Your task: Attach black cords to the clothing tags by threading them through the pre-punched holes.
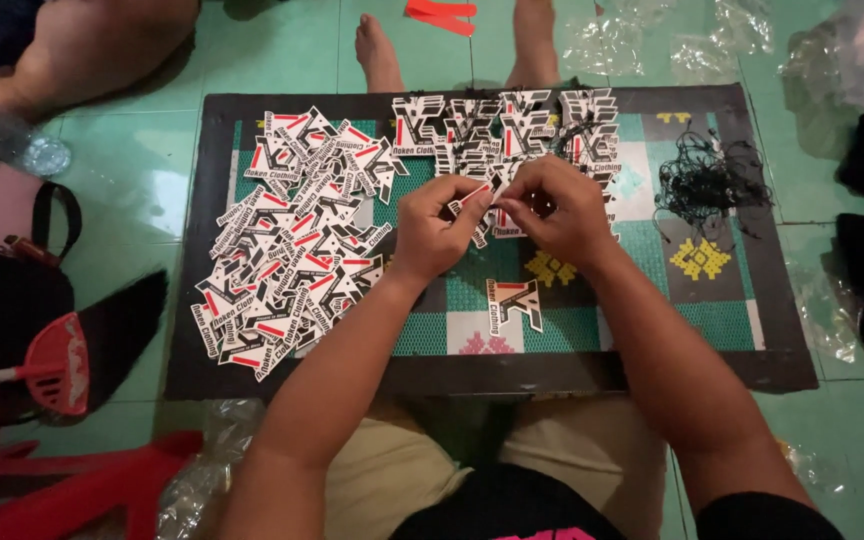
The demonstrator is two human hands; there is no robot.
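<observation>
Forearms angled inward, left hand [437, 228] and right hand [552, 208] pinching one paper tag [472, 196]

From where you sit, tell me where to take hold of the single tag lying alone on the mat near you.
Pinch the lone tag by its near bottom edge, coming from your own side. It lies flat and apart from the big pile, with bare mat around it, so probably lift an edge first. Both the left hand and right hand are busy holding another tag.

floor: green tiles [152, 160], kinda glossy under the room light
furniture: low table [782, 345], dark-edged with a green patterned top
lower left: red plastic stool [62, 490]
</observation>
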